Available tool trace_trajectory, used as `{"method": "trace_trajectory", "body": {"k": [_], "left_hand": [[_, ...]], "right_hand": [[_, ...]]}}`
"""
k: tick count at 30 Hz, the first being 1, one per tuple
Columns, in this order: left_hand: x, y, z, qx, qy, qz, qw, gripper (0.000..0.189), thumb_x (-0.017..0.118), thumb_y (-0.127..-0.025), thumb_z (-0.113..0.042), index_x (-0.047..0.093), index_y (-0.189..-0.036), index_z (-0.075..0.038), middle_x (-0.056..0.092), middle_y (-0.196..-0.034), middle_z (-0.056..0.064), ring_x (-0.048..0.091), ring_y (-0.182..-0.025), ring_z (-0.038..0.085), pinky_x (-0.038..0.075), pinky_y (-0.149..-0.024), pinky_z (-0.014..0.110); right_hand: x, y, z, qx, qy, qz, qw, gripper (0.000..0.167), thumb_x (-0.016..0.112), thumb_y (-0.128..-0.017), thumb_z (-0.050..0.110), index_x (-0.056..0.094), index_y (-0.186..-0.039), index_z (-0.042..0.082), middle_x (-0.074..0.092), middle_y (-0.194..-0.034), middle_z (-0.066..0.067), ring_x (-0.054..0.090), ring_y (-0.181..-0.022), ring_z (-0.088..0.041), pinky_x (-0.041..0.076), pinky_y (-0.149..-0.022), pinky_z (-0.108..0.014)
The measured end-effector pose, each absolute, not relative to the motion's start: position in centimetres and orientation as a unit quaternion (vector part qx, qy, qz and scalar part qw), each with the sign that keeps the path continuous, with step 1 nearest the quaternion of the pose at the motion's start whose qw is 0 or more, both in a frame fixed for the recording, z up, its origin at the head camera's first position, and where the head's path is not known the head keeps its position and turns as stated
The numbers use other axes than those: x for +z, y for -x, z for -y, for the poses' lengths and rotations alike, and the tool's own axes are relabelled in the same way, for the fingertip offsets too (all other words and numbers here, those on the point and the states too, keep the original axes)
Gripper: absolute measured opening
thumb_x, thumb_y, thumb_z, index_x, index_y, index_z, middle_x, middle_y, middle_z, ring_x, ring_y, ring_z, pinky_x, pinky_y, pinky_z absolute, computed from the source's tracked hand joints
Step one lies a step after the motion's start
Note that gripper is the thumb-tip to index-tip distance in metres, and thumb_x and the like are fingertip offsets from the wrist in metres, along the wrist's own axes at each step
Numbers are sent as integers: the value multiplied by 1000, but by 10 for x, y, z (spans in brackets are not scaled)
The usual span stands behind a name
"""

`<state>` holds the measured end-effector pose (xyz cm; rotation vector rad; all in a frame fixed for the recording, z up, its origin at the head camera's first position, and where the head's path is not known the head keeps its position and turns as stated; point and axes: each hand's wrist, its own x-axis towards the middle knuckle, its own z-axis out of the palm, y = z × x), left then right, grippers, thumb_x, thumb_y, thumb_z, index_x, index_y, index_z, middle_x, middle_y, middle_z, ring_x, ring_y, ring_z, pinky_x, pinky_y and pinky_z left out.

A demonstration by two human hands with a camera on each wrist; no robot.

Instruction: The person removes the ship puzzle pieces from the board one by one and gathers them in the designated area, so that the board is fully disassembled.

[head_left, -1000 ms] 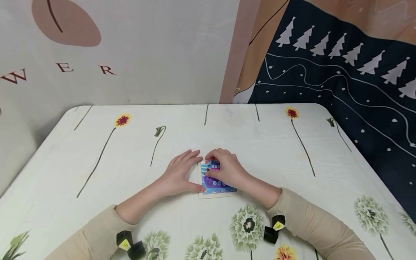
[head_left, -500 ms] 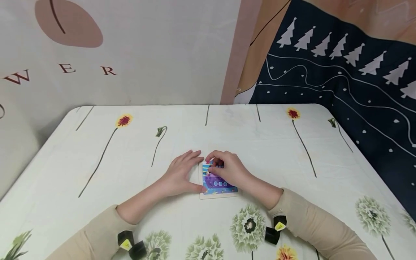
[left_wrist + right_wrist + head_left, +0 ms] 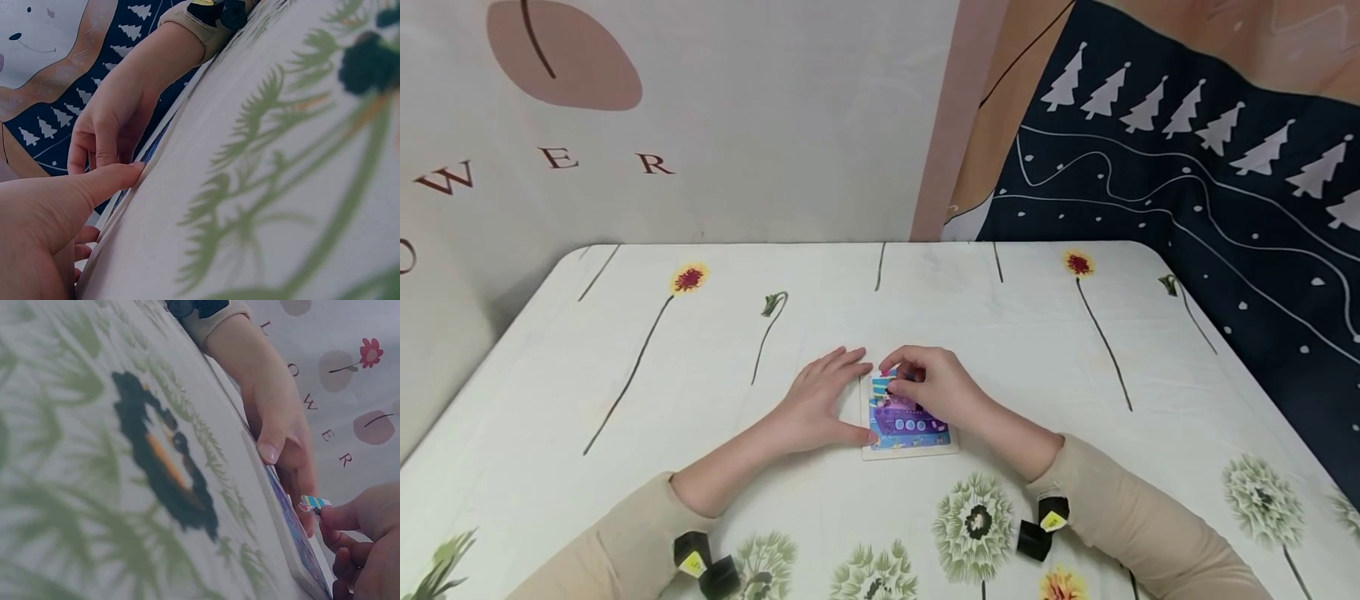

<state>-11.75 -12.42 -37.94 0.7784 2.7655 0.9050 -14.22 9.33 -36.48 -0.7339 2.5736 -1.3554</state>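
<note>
A small jigsaw puzzle with a purple ship on blue water [image 3: 910, 427] lies in a pale wooden tray [image 3: 910, 455] at mid-table in the head view. My left hand [image 3: 816, 404] steadies its left side, fingers extended, with the thumb on the lower left corner and fingertips by the upper left edge. Over the puzzle's upper part, my right hand [image 3: 943, 387] pinches a puzzle piece between thumb and fingers. The right wrist view shows that piece [image 3: 314, 502], striped blue and yellow, raised off the board. My right fingers hide the puzzle's upper right area.
A white tablecloth [image 3: 700, 350] printed with flowers covers the table. Behind it hangs a pale wall cloth [image 3: 790, 125] with letters, and a dark cloth with white trees [image 3: 1097, 167] hangs at the right. Black cameras [image 3: 703, 567] sit at both wrists.
My right thumb has shifted up and slightly right across the puzzle with the pinched piece, uncovering more of the ship picture. My left hand keeps its place.
</note>
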Motion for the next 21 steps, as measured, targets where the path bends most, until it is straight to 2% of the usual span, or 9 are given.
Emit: {"method": "trace_trajectory", "body": {"k": [6,13,21], "left_hand": [[-379,118,123,297,-258,-917,67,91,81,-68,-45,45,-142,-5,29,-154,9,14,-143,32,12,-111,55],[-379,117,123,299,-256,-917,65,90,81,-68,-44,46,-141,-4,31,-153,10,16,-142,33,13,-111,56],[-381,118,123,298,-256,-917,62,89,82,-68,-42,46,-140,-4,32,-152,10,16,-142,33,13,-111,56]], "right_hand": [[-356,147,-100,-463,220,-854,90,16,72,-85,5,72,-100,8,61,-75,1,48,-62,-15,39,-56,-25],[-340,159,-115,-464,195,-855,128,18,72,-85,5,73,-103,5,63,-79,-2,52,-72,-19,42,-61,-27],[-328,172,-135,-440,174,-865,165,19,75,-83,7,73,-102,6,62,-79,-4,52,-75,-21,42,-63,-30]]}}
